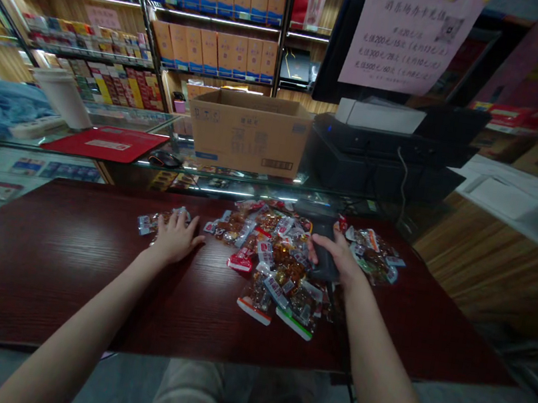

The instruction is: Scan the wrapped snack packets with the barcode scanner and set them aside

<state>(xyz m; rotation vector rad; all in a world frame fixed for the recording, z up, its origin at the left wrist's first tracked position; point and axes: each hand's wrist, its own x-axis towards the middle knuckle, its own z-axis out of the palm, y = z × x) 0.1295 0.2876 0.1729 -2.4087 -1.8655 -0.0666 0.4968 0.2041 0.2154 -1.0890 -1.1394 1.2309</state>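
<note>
While R hand (339,252) is gripping scanner (323,264), L hand (175,239) is resting, fingers apart, on pkts (146,223), prob. steadying them.

My left hand (175,236) on shiny packet (146,224), eleven o'clock; right hand (337,251) holds black scanner (324,266), one o'clock; packet pile (285,256), twelve.

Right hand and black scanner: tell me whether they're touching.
Touching. The head view shows the right hand wrapped around the handle of the black scanner, with no gap between them.
</note>
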